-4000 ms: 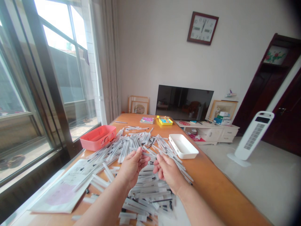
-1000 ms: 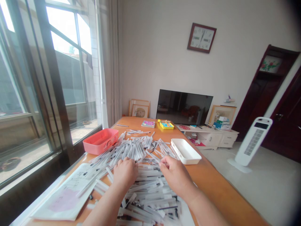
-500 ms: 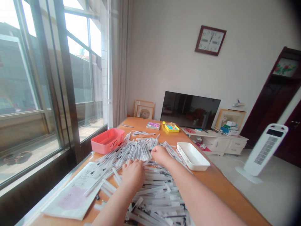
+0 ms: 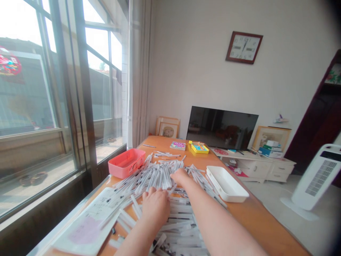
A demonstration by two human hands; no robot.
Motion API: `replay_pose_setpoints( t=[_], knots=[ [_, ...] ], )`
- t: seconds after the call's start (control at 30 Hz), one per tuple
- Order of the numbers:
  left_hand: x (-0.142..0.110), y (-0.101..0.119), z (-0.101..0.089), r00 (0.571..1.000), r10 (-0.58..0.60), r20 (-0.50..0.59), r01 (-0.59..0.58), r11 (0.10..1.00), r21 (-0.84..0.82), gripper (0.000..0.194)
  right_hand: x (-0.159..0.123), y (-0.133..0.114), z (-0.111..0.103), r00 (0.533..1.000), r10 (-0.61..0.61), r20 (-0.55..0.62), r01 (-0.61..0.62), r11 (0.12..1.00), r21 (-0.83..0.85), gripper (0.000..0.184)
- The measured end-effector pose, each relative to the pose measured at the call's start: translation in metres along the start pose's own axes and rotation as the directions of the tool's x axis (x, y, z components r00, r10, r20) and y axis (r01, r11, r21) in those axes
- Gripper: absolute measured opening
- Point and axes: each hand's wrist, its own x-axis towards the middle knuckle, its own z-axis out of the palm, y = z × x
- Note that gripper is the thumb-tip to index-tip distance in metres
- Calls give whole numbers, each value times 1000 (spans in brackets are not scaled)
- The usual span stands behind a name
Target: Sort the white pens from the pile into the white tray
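Reaching farther over pens (image 4: 163, 176) than before: right hand (image 4: 181, 177), past left hand (image 4: 156, 204), all fingers curled, hold unclear.

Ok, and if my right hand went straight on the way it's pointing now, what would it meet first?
Probably the fanned bunch of slim, translucent plastic pens just ahead and to the left of your right hand; whether the fingers touch them, I can't tell.

The pen barrels (image 4: 163, 175) are translucent, probably matt plastic, the pink basket (image 4: 117, 171) smooth plastic, the table top (image 4: 247, 217) glossy wood.
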Motion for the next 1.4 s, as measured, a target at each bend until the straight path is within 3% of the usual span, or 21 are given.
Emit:
replay_pose_setpoints(
  t=[0.37,0.67,0.83,1.17,1.4],
  knots=[
    [1,-1,0,997,-38,-60,37,999,-14,31,-7,-16,2,1000,-30,-1,30,991,128,41],
    [0,-3,-3,997,-54,-49,54,998,8,30,-21,-25,1,995,-14,101,-10,974,226,17],
    [0,-2,-5,998,-39,-45,39,999,2,32,-40,-21,-10,997,-37,65,12,937,348,17],
    [-3,4,-14,999,-40,23,40,999,12,30,-115,27,-48,998,-57,-37,68,771,633,27],
    [-1,5,-10,994,4,-114,-10,999,-49,31,-176,70,-63,999,-36,-8,29,656,754,32]
  ],
)
